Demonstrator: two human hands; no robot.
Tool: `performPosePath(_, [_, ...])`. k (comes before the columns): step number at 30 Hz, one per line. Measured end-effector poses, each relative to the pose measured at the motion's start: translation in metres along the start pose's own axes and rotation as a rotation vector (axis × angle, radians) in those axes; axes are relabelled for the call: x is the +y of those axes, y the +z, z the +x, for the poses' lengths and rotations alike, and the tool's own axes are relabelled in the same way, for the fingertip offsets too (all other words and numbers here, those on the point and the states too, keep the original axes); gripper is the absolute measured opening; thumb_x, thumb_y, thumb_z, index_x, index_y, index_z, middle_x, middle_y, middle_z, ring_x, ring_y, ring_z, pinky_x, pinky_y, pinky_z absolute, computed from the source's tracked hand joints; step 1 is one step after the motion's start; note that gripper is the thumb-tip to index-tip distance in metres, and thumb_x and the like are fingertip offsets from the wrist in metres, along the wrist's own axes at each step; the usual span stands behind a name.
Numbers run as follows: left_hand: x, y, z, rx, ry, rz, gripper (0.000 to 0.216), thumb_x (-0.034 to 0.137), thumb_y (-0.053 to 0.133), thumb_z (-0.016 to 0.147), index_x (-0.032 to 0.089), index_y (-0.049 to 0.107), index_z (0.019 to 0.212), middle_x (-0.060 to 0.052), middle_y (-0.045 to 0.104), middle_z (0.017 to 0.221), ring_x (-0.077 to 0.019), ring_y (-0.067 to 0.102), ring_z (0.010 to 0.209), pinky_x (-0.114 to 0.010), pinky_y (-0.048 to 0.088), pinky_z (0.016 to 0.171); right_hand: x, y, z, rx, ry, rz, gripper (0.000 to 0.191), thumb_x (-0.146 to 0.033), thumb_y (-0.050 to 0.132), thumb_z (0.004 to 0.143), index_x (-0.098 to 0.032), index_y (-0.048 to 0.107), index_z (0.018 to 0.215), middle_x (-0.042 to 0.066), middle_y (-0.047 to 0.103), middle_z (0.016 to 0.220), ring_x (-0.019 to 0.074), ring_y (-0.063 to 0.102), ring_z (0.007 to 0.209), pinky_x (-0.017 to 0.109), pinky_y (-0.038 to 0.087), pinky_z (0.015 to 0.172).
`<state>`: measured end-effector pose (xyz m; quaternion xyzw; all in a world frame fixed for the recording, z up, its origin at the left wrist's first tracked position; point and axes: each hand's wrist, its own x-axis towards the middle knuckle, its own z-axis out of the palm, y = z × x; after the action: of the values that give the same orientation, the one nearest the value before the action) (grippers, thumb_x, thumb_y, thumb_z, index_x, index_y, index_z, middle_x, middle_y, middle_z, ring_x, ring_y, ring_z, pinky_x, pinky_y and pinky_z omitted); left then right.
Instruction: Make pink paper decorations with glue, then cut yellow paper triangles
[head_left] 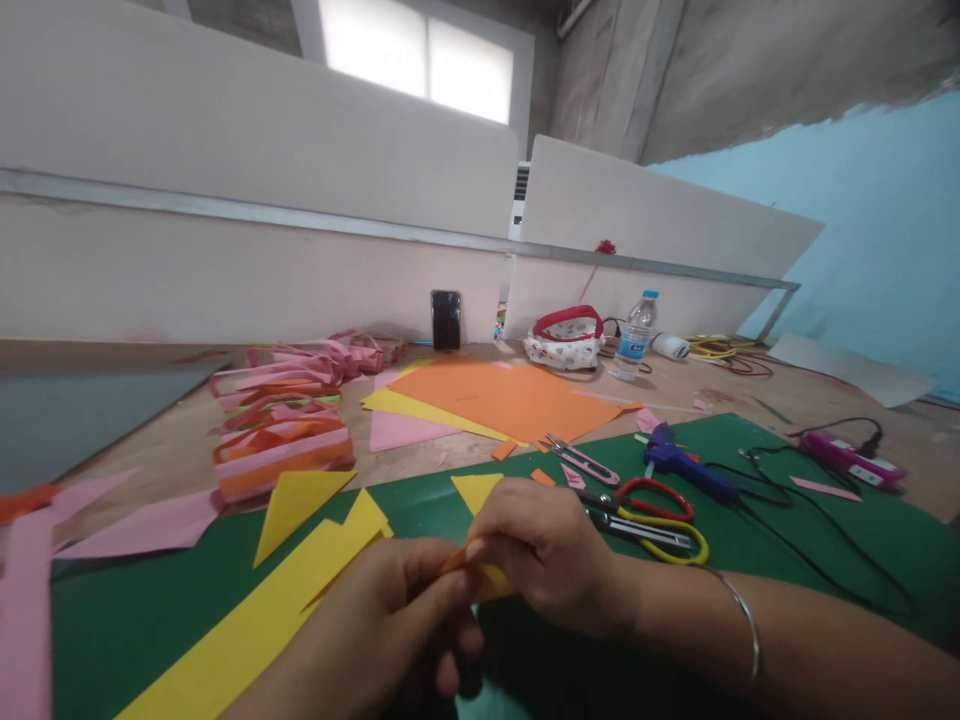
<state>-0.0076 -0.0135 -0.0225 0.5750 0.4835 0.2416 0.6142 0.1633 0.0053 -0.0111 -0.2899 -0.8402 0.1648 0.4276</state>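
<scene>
Both hands meet low in the middle of the head view, pinching a small folded yellow-orange piece of craft sheet [491, 582], felt or paper. My left hand [375, 605] grips it between thumb and fingers; its lower fingers are partly in shadow. My right hand [547, 550], coming from the right, closes on the same piece from above. Left of them lies a long yellow strip [240, 620] with cut points at its far end. A yellow triangle [300, 505] rests beyond the strip, and another yellow scrap [476, 490] shows just behind my right hand.
On the green mat [750, 470] to the right are scissors [679, 495], a utility knife [649, 532], pink thread snips [589, 465] and a corded blue glue gun [686, 470]. Behind stand orange sheets [502, 395], a phone [446, 320], a pouch [564, 345] and a bottle [635, 340].
</scene>
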Motion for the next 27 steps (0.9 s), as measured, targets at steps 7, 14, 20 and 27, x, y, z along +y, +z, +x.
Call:
performPosePath(7, [-0.004, -0.004, -0.001, 0.085, 0.124, 0.151, 0.035, 0.046, 0.048, 0.083, 0.019, 0.054, 0.061, 0.003, 0.053, 0.05, -0.0105, 0.048, 0.046, -0.022, 0.033, 0.045, 0.0, -0.001, -0.003, -0.292, 0.457, 0.237, 0.05, -0.026, 0.068, 0.076, -0.016, 0.05, 0.122, -0.005, 0.054, 0.067, 0.0104, 0.051, 0.058, 0.02, 0.039, 0.053])
performPosePath(14, [-0.011, 0.0, 0.003, 0.038, 0.08, 0.086, 0.04, 0.053, 0.045, 0.084, 0.019, 0.061, 0.07, 0.001, 0.056, 0.051, -0.0123, 0.05, 0.043, -0.023, 0.037, 0.042, 0.005, -0.012, 0.006, -0.515, 0.595, 0.581, 0.056, -0.018, 0.063, 0.08, -0.021, 0.044, 0.132, -0.003, 0.059, 0.069, 0.0085, 0.053, 0.049, 0.019, 0.044, 0.047])
performPosePath(20, [0.011, -0.028, 0.0, 0.205, 0.026, 0.108, 0.038, 0.055, 0.056, 0.075, 0.018, 0.063, 0.068, 0.002, 0.058, 0.047, -0.0098, 0.048, 0.037, -0.02, 0.036, 0.039, 0.023, -0.044, 0.015, -0.557, 0.684, 0.414, 0.05, -0.011, 0.057, 0.081, -0.016, 0.047, 0.13, -0.003, 0.062, 0.062, 0.0084, 0.056, 0.042, 0.017, 0.044, 0.042])
performPosePath(27, [0.019, -0.02, -0.005, 0.227, 0.124, 0.232, 0.033, 0.047, 0.054, 0.079, 0.02, 0.066, 0.065, 0.001, 0.063, 0.05, -0.0111, 0.052, 0.041, -0.019, 0.035, 0.042, 0.014, -0.029, 0.013, -0.292, 0.449, 0.278, 0.018, -0.023, 0.057, 0.085, -0.013, 0.066, 0.097, -0.001, 0.061, 0.067, 0.0088, 0.056, 0.058, 0.019, 0.045, 0.054])
